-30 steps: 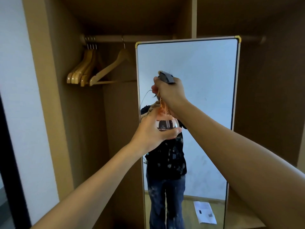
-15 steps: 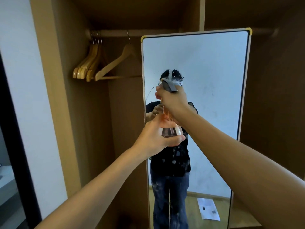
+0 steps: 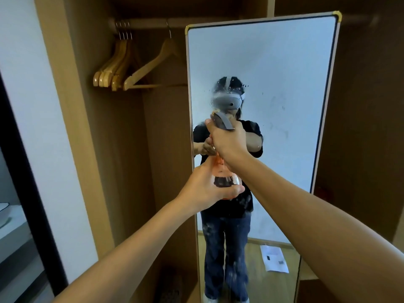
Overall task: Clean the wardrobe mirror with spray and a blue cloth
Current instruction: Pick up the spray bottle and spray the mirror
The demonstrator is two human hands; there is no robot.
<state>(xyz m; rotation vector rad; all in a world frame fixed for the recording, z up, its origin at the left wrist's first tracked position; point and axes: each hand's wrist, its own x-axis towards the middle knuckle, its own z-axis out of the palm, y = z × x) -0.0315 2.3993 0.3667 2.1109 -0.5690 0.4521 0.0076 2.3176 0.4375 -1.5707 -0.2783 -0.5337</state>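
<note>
Two bare hands hold one spray bottle up in front of a tall mirror. The left hand [image 3: 206, 186] cups the round base of the clear, pink-tinted plastic spray bottle [image 3: 223, 173], fingers curled under it and thumb across its front. The right hand [image 3: 228, 138] wraps around the bottle's neck, just under the grey trigger head [image 3: 223, 120], which points at the glass. Whether a finger is squeezing the trigger cannot be told.

Left of the mirror, four pale wooden clothes hangers [image 3: 122, 68] hang from a wooden rail [image 3: 148, 23] inside the open brown wardrobe [image 3: 91, 127]. The tall rectangular mirror with a thin pale frame and yellow corner caps [image 3: 284, 73] stands upright in the wardrobe, directly behind the bottle. Fine droplets [image 3: 235, 87] speckle the glass above the trigger head, and faint smudges mark it further right. The mirror reflects the person and a white sheet of paper [image 3: 274, 259] on a wooden floor. No blue cloth is in view.
</note>
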